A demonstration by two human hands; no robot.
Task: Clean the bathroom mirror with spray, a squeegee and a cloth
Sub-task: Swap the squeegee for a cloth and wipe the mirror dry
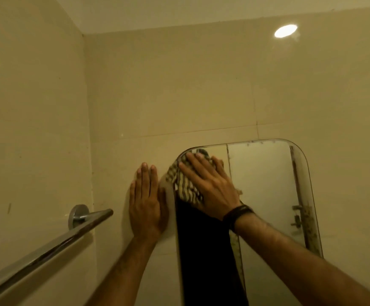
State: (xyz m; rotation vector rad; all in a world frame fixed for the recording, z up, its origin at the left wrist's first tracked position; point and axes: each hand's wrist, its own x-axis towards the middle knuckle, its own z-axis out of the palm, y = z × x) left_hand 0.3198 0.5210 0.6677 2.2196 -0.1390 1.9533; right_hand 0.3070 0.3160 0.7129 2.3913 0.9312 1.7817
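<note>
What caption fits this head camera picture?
Right hand presses a striped cloth on the mirror's top corner; left hand flat on the wall.

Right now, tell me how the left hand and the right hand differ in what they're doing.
The left hand lies flat and bare on the tiled wall, beside the mirror; the right hand lies on the mirror's upper left corner. The left hand holds nothing; the right hand presses a striped cloth to the glass. The right wrist wears a dark band; the left wrist is bare. Both hands have fingers extended upward, palms to the surface.
</note>
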